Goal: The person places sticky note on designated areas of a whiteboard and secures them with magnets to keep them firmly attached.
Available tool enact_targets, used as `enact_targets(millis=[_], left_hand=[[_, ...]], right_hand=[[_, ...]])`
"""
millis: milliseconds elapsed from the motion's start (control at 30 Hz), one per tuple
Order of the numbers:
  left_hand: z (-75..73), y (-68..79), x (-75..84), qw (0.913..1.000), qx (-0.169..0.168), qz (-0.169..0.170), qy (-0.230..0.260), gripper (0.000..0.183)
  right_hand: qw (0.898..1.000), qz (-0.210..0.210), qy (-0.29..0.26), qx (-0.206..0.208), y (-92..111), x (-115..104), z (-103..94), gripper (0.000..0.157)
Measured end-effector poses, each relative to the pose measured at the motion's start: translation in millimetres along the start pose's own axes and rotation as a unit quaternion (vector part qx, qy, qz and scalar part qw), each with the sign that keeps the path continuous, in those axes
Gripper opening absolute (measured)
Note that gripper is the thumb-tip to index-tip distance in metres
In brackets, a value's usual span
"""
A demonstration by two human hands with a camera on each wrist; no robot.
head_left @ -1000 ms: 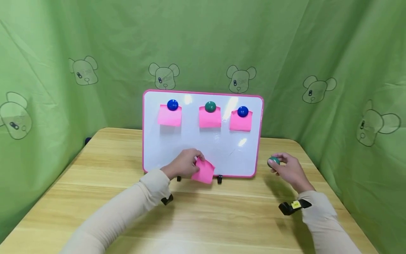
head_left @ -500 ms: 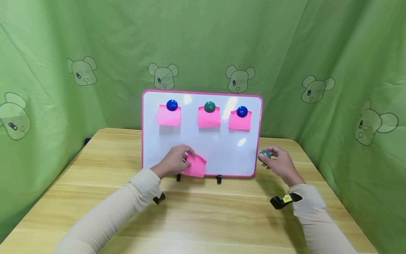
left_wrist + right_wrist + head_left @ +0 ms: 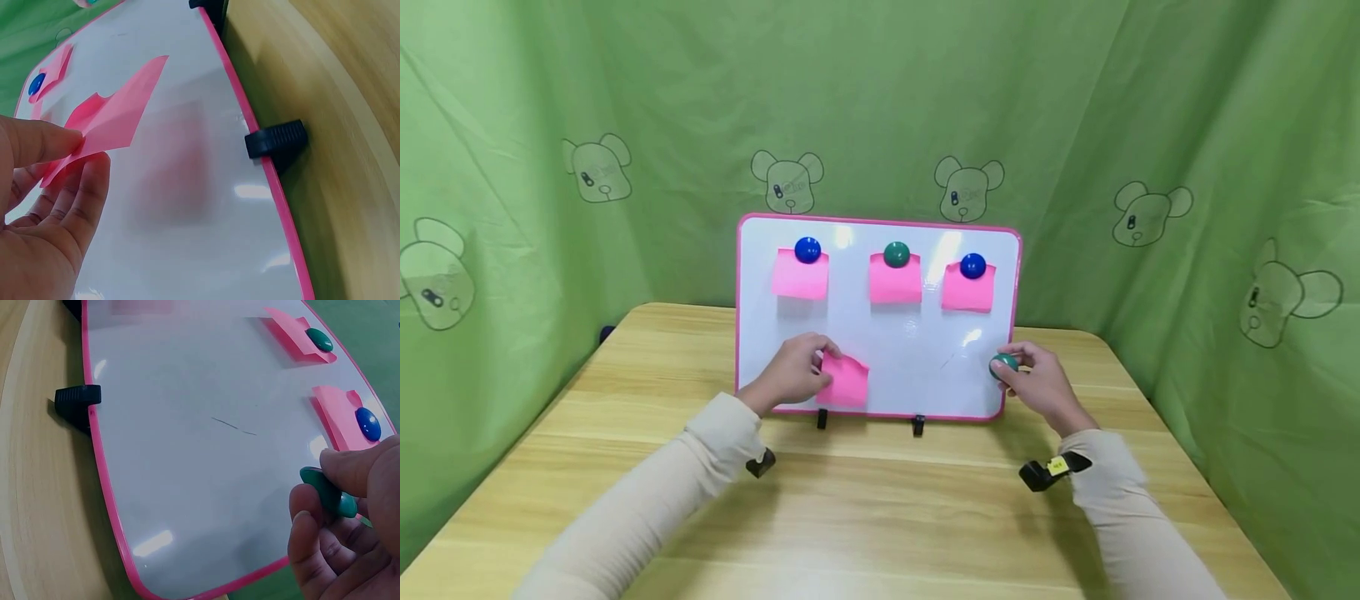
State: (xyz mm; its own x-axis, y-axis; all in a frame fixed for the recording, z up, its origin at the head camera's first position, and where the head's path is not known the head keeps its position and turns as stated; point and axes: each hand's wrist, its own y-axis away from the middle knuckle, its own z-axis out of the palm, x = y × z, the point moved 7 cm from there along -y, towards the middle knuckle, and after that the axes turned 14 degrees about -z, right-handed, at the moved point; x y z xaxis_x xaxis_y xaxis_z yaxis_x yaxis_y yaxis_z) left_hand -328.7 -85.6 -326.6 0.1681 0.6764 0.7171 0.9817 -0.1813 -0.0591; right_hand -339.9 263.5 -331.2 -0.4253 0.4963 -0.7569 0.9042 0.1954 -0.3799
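My left hand [image 3: 793, 371] pinches a pink sticky note [image 3: 847, 385] between thumb and fingers, low on the left half of a pink-framed whiteboard [image 3: 910, 350]. In the left wrist view the note [image 3: 122, 115] stands off the board's surface, its free edge bent outward above a blurred pink reflection. At the board's lower right edge, my right hand [image 3: 1041, 387] holds a round green magnet [image 3: 324, 489] with thumb and fingertips. Along the top hang three more pink notes, under a blue magnet [image 3: 808, 250], a green magnet [image 3: 897, 254] and another blue magnet [image 3: 973, 266].
Black feet [image 3: 822, 418] carry the board on a wooden table [image 3: 895, 517]. A green curtain [image 3: 880, 83] with mouse-like drawings surrounds the table. A short dark pen mark [image 3: 225, 423] runs across the board's lower right part.
My left hand has moved left and slightly up with the sticky note, from the board's lower middle. My right hand has brought the green magnet leftward, from beside the board to its right edge.
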Motion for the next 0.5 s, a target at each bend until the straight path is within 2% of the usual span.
enact_targets(millis=[233, 500], left_hand=[[-9.7, -2.3, -8.4, 0.9998, 0.017, 0.002, 0.005, 0.03], [-23.0, -2.0, -18.0, 0.9994, 0.028, -0.018, 0.004, 0.029]], right_hand=[[1.0, -0.003, 0.004, -0.003, -7, -6, 10.7, 0.034], [1.0, -0.001, -0.004, -0.006, -15, -12, 22.1, 0.032]])
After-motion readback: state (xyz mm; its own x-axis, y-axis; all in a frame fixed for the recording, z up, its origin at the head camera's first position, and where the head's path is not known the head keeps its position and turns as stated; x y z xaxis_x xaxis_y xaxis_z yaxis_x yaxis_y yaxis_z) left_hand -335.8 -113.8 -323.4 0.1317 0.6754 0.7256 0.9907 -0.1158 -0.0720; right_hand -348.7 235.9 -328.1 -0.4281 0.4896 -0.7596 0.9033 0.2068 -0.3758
